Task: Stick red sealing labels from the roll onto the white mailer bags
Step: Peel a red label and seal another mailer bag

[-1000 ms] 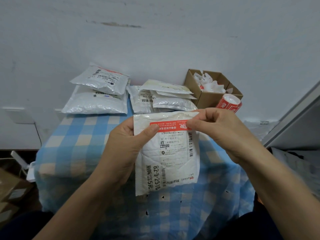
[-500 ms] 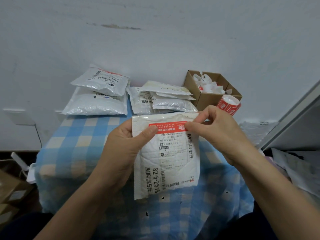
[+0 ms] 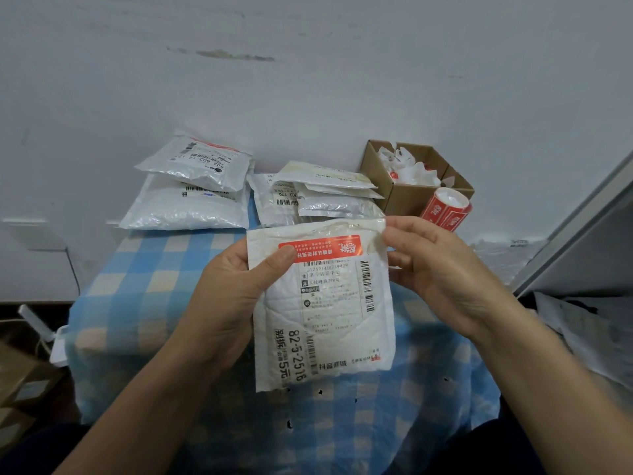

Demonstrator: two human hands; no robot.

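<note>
The person holds one white mailer bag (image 3: 325,320) up above the checked tabletop (image 3: 137,269). A red label (image 3: 322,246) lies across its top flap, just over the printed shipping slip. The left hand (image 3: 222,296) has the bag's left edge in its grip, thumb pressed flat on the label's left end and fingers behind. The right hand (image 3: 442,269) pinches the bag's upper right corner, just beside the label's right end.

This looks like the smoothing-down step: the label seems stuck, though I can't tell whether its right end is fully pressed. The next move probably calls for a firm rub along the strip. The bag could then go on the finished bags (image 3: 188,207) at the back, and a fresh label would come off the roll (image 3: 445,210) beside the cardboard box (image 3: 404,197).
</note>
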